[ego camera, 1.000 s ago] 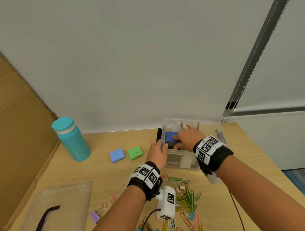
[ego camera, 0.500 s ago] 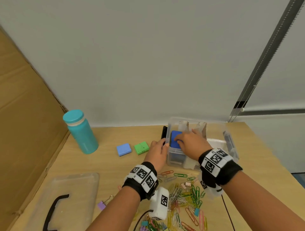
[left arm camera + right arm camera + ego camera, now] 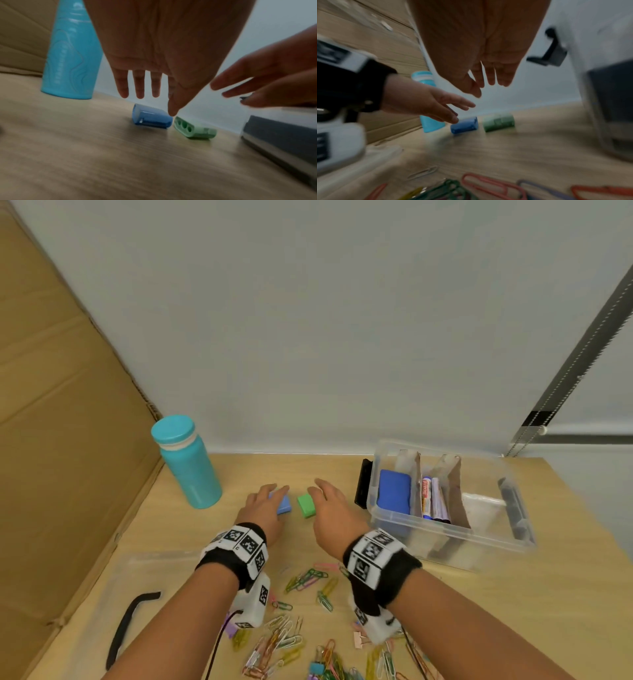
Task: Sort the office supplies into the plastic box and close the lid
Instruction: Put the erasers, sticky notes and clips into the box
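Head view takes in the wooden desk first, with the clear plastic box standing open at its back right corner. Its lid, black handle up, lies well apart at the front left, so closing is a long way off. A blue eraser block sits in the box's left compartment, and markers lie in the next one behind a cardboard divider. One marker carries red lettering, too small for me to read. A teal bottle stands at the back left, no readable writing on it.

Both hands are out over two small sharpeners lying just beside each other on the desk. The left hand hangs over the blue sharpener, fingers straight and slightly spread, thumb tip close above it in the left wrist view. The right hand reaches beside the green sharpener, fingers loose and apart. Neither has a grip yet; I cannot tell whether any fingertip already touches.

I'd say the step in hand is picking up these two sharpeners. Next, each hand needs to pinch its piece by the sides and carry it right into a free compartment. A scatter of coloured paper clips near the front edge is left to gather.
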A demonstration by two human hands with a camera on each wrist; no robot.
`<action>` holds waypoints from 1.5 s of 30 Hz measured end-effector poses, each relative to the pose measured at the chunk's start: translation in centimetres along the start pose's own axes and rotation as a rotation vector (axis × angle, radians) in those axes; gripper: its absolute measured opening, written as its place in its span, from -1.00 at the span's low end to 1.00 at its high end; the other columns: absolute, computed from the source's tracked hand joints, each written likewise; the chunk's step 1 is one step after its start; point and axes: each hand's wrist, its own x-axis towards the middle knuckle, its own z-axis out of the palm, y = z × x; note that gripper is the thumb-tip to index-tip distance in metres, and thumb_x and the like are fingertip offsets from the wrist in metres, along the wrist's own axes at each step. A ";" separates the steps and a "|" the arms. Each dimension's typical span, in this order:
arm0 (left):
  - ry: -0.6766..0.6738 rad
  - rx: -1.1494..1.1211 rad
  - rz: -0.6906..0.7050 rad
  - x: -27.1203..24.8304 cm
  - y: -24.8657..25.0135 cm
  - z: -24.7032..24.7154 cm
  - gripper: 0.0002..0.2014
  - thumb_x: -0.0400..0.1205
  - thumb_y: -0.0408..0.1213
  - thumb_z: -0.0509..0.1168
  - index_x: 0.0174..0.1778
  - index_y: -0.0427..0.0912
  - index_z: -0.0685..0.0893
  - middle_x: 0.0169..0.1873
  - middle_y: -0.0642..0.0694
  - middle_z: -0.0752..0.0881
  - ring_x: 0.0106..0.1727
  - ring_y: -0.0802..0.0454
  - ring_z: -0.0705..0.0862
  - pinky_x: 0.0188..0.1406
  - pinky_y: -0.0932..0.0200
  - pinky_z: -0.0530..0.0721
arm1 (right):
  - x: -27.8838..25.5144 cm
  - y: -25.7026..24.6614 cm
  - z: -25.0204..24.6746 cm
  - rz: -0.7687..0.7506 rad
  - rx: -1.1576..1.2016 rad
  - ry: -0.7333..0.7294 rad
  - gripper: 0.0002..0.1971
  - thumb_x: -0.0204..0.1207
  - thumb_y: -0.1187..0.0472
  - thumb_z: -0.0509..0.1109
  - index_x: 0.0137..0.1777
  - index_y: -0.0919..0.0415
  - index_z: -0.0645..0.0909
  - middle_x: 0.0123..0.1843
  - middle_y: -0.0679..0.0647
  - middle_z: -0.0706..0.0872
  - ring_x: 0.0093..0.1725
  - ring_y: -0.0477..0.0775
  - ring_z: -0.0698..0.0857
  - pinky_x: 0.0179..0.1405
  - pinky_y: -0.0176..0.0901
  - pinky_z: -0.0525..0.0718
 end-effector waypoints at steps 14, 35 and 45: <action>-0.118 0.287 -0.012 1.7 0.8 -0.4 -0.39 0.52 -0.54 0.23 0.48 -0.03 0.34 0.41 -0.13 0.35 0.33 -0.23 0.42 0.24 -0.03 0.59 | 2.5 1.2 2.2 0.179 -0.203 -0.222 -0.56 0.52 0.44 0.17 0.41 0.24 0.33 0.34 0.21 0.42 0.29 0.24 0.49 0.15 0.07 0.59; 0.084 -0.258 0.103 -6.9 0.6 0.8 -0.59 0.63 -0.39 0.25 0.39 -0.02 0.47 0.28 -0.03 0.65 0.25 0.02 0.64 0.21 0.28 0.54 | -6.1 7.9 -12.2 0.176 -0.025 0.224 -0.70 0.55 0.19 0.37 0.27 0.11 0.49 0.17 0.07 0.62 0.06 0.13 0.65 -0.03 -0.08 0.60; 0.098 -0.326 0.119 -8.2 1.2 0.5 -0.57 0.64 -0.34 0.27 0.42 -0.01 0.43 0.33 -0.02 0.61 0.30 0.05 0.62 0.19 0.33 0.51 | -0.3 6.5 -12.4 0.266 -0.472 -0.336 -0.66 0.55 0.09 0.40 0.28 0.19 0.59 0.25 0.12 0.68 0.22 0.16 0.66 0.16 -0.04 0.58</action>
